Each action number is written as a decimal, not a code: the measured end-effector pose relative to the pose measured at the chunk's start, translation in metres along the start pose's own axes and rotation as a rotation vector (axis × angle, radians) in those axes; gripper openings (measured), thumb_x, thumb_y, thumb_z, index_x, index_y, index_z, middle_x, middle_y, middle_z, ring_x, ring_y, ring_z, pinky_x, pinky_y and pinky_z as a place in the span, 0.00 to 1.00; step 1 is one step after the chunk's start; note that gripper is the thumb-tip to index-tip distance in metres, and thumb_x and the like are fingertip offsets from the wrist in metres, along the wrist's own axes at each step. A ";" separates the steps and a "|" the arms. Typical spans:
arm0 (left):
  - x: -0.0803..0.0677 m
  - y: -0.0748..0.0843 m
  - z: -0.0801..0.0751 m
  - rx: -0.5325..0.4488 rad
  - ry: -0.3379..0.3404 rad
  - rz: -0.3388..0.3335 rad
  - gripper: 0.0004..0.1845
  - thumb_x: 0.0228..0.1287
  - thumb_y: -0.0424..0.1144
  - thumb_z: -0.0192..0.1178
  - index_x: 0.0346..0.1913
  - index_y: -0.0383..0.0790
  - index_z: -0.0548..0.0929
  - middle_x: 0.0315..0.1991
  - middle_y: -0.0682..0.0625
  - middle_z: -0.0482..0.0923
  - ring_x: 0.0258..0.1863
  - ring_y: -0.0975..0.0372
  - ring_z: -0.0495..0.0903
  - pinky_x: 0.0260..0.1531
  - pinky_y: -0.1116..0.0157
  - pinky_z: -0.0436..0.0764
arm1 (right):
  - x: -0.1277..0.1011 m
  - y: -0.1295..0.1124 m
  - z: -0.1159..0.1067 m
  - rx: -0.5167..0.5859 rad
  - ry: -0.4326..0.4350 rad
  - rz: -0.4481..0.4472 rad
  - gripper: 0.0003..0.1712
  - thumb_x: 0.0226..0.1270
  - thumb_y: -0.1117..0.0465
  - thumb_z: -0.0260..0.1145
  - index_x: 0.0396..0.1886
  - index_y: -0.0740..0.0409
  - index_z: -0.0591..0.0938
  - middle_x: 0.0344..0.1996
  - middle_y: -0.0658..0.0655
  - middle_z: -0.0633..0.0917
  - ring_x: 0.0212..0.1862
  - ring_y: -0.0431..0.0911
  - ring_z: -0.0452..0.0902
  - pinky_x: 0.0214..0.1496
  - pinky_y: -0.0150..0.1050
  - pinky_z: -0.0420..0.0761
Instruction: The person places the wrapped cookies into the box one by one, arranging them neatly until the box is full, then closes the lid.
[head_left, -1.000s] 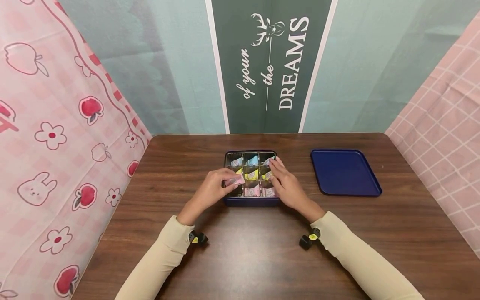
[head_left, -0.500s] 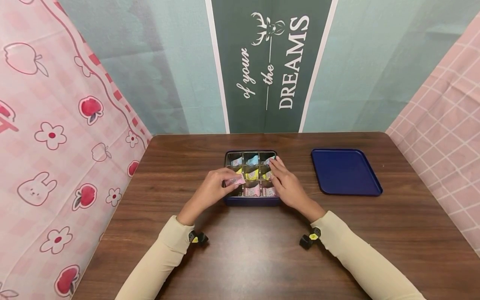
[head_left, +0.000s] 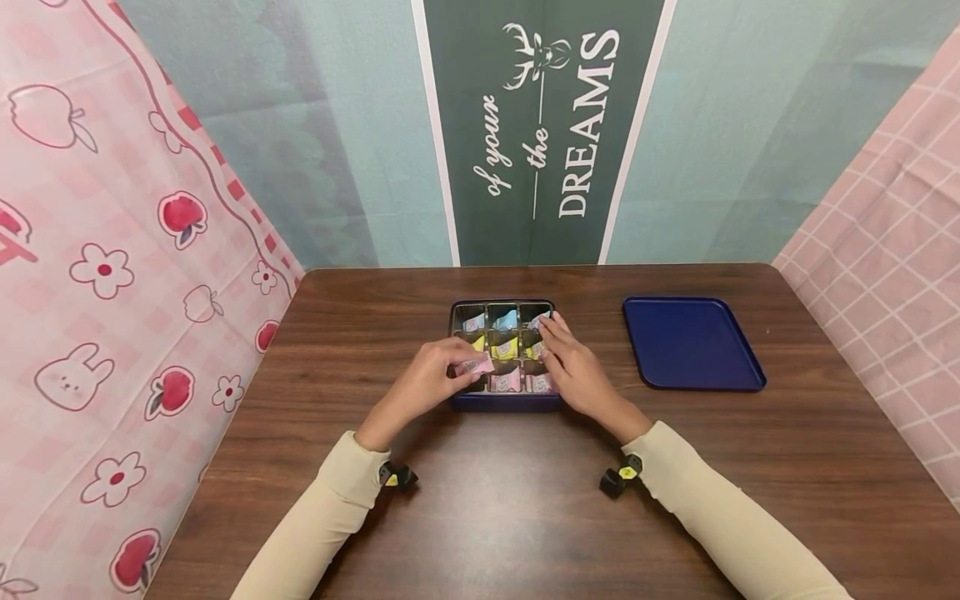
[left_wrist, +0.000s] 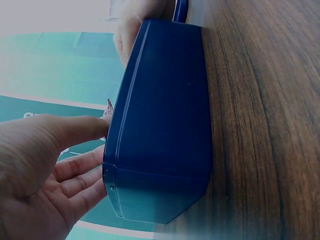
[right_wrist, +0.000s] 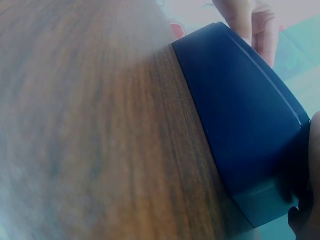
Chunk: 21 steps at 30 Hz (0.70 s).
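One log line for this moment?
left hand: pinches pink wrapped candy | right hand: rests on dark blue compartment box | flat blue tray: apart

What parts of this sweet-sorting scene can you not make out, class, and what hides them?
- Lettering on the pink wrapped sweet: head view, too small.
- Near-left compartment of the dark blue divided box: left hand covers it.
- Box contents: both wrist views, its blue wall blocks them.
- Right hand: right wrist view, cut off by the edge.

Left hand (head_left: 426, 382) pinches with curled fingertips; right hand (head_left: 572, 367) lies flat, fingers extended forward.
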<state>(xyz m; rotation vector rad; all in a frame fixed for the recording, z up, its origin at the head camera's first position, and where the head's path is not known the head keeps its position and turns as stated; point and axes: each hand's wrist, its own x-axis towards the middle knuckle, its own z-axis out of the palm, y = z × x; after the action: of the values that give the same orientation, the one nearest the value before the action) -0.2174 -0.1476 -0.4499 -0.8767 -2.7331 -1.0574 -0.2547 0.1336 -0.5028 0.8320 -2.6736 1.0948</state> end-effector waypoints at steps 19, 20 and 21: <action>-0.001 0.002 -0.005 0.048 -0.054 0.032 0.15 0.62 0.32 0.72 0.52 0.36 0.89 0.47 0.44 0.86 0.40 0.57 0.84 0.36 0.62 0.83 | 0.000 -0.002 -0.002 -0.015 0.004 0.003 0.28 0.80 0.62 0.54 0.74 0.68 0.68 0.76 0.62 0.65 0.80 0.54 0.50 0.73 0.58 0.62; -0.001 0.002 -0.005 0.051 -0.064 0.036 0.15 0.62 0.32 0.72 0.53 0.36 0.89 0.47 0.44 0.86 0.41 0.57 0.84 0.37 0.61 0.83 | 0.000 -0.002 -0.002 -0.015 0.002 0.003 0.28 0.80 0.61 0.54 0.74 0.68 0.68 0.76 0.62 0.65 0.80 0.54 0.50 0.73 0.58 0.62; -0.001 0.002 -0.005 0.053 -0.073 0.040 0.15 0.62 0.32 0.72 0.53 0.36 0.89 0.47 0.44 0.86 0.42 0.57 0.84 0.38 0.61 0.83 | 0.000 -0.002 -0.002 -0.013 0.000 0.003 0.28 0.80 0.61 0.54 0.74 0.68 0.68 0.76 0.62 0.65 0.80 0.54 0.50 0.73 0.58 0.62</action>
<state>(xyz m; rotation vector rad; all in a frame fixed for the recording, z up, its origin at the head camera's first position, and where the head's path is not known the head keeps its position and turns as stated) -0.2162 -0.1503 -0.4457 -0.9757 -2.7757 -0.9600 -0.2540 0.1339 -0.4999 0.8261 -2.6798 1.0772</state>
